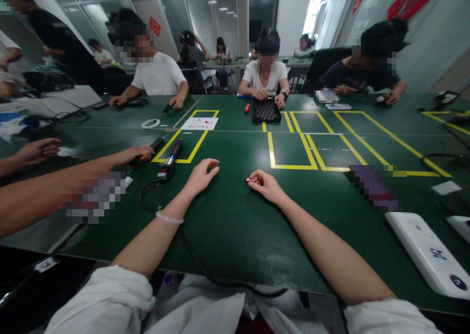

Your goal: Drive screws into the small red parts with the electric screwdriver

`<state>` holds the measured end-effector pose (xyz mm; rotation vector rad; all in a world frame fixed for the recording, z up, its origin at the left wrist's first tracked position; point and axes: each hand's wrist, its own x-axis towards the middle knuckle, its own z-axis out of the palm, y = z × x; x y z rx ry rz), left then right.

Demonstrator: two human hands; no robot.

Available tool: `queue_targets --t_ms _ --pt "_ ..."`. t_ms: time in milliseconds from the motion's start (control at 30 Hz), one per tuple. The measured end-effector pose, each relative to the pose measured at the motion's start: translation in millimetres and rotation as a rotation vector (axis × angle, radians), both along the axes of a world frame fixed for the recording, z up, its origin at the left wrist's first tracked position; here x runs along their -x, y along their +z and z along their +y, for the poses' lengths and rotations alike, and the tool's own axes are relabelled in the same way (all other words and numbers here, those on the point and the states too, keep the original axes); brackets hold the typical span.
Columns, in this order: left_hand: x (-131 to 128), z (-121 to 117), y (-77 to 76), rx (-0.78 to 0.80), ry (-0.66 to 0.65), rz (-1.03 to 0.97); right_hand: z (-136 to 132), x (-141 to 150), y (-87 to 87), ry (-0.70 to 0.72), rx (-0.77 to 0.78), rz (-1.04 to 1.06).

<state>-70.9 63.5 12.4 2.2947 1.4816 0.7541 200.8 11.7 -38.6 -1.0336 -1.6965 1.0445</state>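
Note:
My right hand (267, 186) is closed over the green table, its thumb and fingers pinching a small red piece (247, 180) with a pale spot. Most of the piece is hidden by the fingers, so I cannot tell its kind. My left hand (201, 177) rests on the table to the left, thumb and fingers curved but apart, with nothing between them. Nearest to it lies a black and silver electric screwdriver (172, 156), its cord looping down to the table's front edge.
A co-worker's hand (137, 154) grips a black tool at left. Yellow tape (293, 167) marks rectangles on the table (235, 241). A white sheet (200, 123) and a black tray (267, 112) lie farther back. At right are a blurred phone-like slab (374, 187) and a white device (429, 255).

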Motion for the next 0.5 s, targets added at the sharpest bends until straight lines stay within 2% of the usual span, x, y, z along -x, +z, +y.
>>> queue_targets --t_ms 133,233,300,367,500 --pt "60 22 9.3 -0.164 0.345 0.389 -1 0 2.7 -0.001 0.000 -0.016" --pt "101 35 9.7 -0.086 0.515 0.557 -1 0 4.1 -0.003 -0.006 -0.025" --pt "120 41 6.5 0.070 0.558 0.603 -1 1 4.7 -0.003 -0.002 -0.032" --pt "131 45 2.2 0.170 0.546 0.612 -1 1 5.5 -0.002 0.005 -0.037" --pt "140 53 -2.2 0.134 0.501 0.620 -2 1 6.5 -0.004 0.009 -0.034"
